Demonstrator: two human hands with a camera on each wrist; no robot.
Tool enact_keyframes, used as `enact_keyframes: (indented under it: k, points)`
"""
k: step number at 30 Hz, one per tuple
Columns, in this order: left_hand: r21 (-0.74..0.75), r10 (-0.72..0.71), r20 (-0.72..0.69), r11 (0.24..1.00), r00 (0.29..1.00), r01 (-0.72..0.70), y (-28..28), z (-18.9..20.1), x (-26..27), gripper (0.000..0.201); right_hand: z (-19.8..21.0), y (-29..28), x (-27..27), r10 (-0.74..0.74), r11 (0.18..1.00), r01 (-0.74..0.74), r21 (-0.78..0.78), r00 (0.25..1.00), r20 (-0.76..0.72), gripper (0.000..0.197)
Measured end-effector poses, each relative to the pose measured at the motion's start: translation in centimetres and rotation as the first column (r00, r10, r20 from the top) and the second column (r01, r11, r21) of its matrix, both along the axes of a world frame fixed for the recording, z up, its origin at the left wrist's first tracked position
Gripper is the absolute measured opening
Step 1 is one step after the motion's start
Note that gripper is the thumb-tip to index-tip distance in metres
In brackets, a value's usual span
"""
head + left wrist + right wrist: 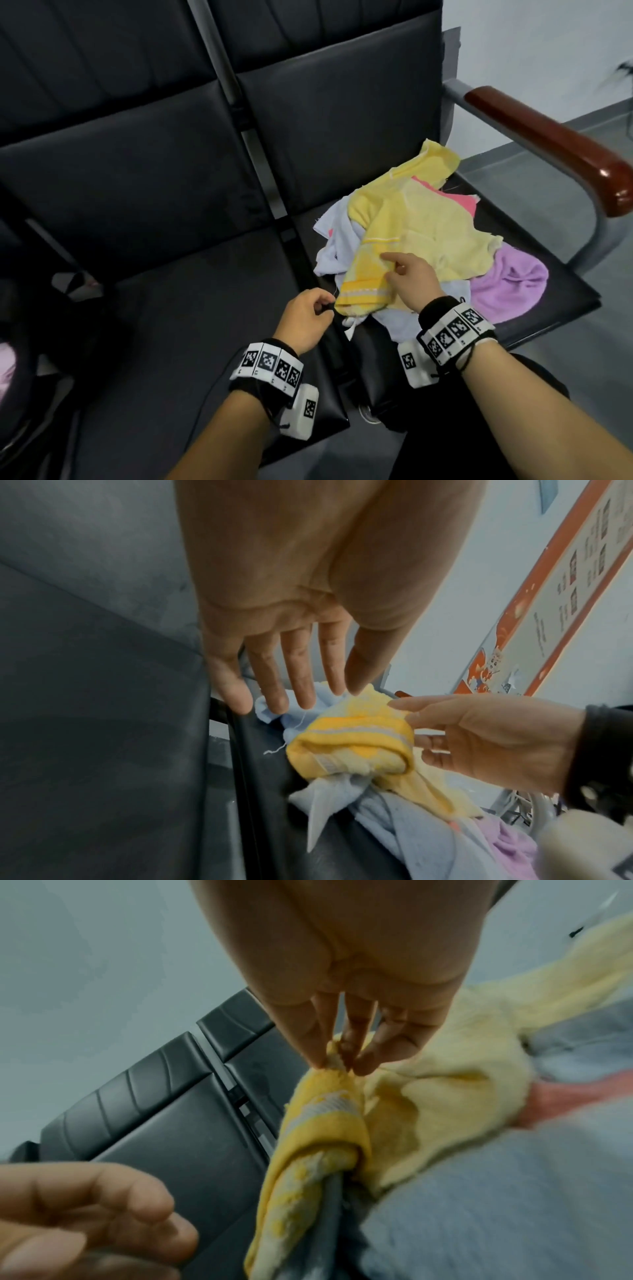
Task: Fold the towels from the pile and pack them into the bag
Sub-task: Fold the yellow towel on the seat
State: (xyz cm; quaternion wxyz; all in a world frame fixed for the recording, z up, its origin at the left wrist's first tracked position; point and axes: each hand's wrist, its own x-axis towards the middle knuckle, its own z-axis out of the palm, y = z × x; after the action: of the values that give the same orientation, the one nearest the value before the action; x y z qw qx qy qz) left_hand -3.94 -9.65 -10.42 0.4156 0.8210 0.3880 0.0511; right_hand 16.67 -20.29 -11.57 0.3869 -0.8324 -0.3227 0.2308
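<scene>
A loose pile of towels lies on the right-hand black seat (561, 284). A yellow towel (421, 226) tops it, over pale blue (339, 240), pink (459, 198) and purple (507, 284) ones. My right hand (390, 269) pinches a fold of the yellow towel (428, 1104) near its orange-striped hem, between thumb and fingertips (322, 1058). My left hand (325, 305) hovers just left of that hem with relaxed fingers (304, 693) and holds nothing. The rolled hem (356, 739) sits between both hands.
The left seat (205, 325) is bare black cushion. A dark bag-like shape with something pink in it (10, 366) sits at the far left edge. A wooden armrest (555, 144) on a metal frame bounds the right seat; backrests rise behind.
</scene>
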Motion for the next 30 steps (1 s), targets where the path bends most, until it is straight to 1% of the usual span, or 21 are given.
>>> enact_keyframes:
  k: [3, 6, 9, 10, 11, 14, 17, 18, 20, 22, 23, 25, 26, 28, 30]
  points:
    - [-0.002, 0.003, 0.035, 1.0, 0.999, -0.003, -0.4, 0.3, -0.6, 0.024, 1.3, 0.3, -0.7, -0.052, 0.987, 0.058, 0.15, 0.998, -0.04, 0.028]
    - [-0.023, 0.03, 0.129, 0.999, 0.991, -0.027, -0.7, 1.4, -1.4, 0.032, 3.6, 0.4, -2.3, -0.023, 0.963, 0.054, 0.263, 0.993, -0.117, 0.024]
    - [-0.07, 0.037, 0.212, 0.997, 0.977, -0.023, -1.2, 2.8, -2.1, 0.057, 6.3, 0.6, -4.3, 0.041, 0.923, 0.05, 0.381, 0.973, -0.228, 0.023]
    - [-0.082, 0.036, 0.242, 0.996, 0.97, -0.017, -1.4, 3.3, -2.3, 0.063, 7.2, 0.8, -5.2, 0.069, 0.91, 0.042, 0.413, 0.966, -0.249, 0.023]
    - [-0.09, 0.04, 0.276, 0.996, 0.96, -0.015, -1.6, 3.9, -2.7, 0.065, 8.2, 1.0, -6.0, 0.094, 0.897, 0.034, 0.44, 0.959, -0.266, 0.025]
    - [-0.098, 0.065, 0.398, 0.995, 0.915, -0.028, -2.0, 5.4, -4.1, 0.051, 10.5, 1.4, -8.3, 0.15, 0.872, 0.011, 0.489, 0.945, -0.29, 0.027]
    - [-0.058, 0.053, 0.488, 0.998, 0.871, -0.028, -2.7, 6.7, -6.1, 0.043, 12.1, 1.8, -10.9, 0.208, 0.858, -0.039, 0.512, 0.938, -0.278, 0.024]
    - [-0.044, 0.063, 0.516, 0.998, 0.854, -0.047, -2.9, 7.2, -6.7, 0.04, 12.5, 1.9, -11.8, 0.223, 0.853, -0.052, 0.519, 0.936, -0.272, 0.023]
    - [-0.015, 0.119, 0.569, 0.991, 0.814, -0.135, -2.8, 8.1, -8.0, 0.028, 13.3, 2.1, -13.5, 0.245, 0.845, -0.074, 0.53, 0.934, -0.259, 0.022]
    - [-0.016, 0.195, 0.612, 0.972, 0.766, -0.234, -2.3, 9.0, -9.6, 0.021, 14.0, 2.2, -15.2, 0.286, 0.834, -0.128, 0.536, 0.932, -0.222, 0.023]
    - [-0.028, 0.222, 0.627, 0.965, 0.747, -0.262, -2.0, 9.5, -10.6, 0.021, 14.3, 2.3, -16.0, 0.311, 0.832, -0.175, 0.526, 0.933, -0.183, 0.025]
    - [-0.028, 0.238, 0.639, 0.957, 0.731, -0.288, -1.4, 10.4, -12.6, 0.022, 14.6, 2.4, -17.7, 0.368, 0.826, -0.307, 0.473, 0.929, -0.038, 0.036]
    - [-0.017, 0.237, 0.641, 0.955, 0.73, -0.295, -1.2, 10.8, -13.7, 0.023, 14.6, 2.4, -18.7, 0.405, 0.809, -0.389, 0.44, 0.912, 0.061, 0.045]
    - [-0.002, 0.24, 0.652, 0.949, 0.719, -0.316, -1.0, 11.3, -15.6, 0.025, 14.2, 2.5, -20.7, 0.48, 0.757, -0.546, 0.358, 0.837, 0.263, 0.06]
    - [-0.015, 0.268, 0.661, 0.939, 0.701, -0.345, -1.0, 11.4, -17.7, 0.025, 13.5, 2.7, -22.8, 0.532, 0.718, -0.64, 0.273, 0.758, 0.378, 0.072]
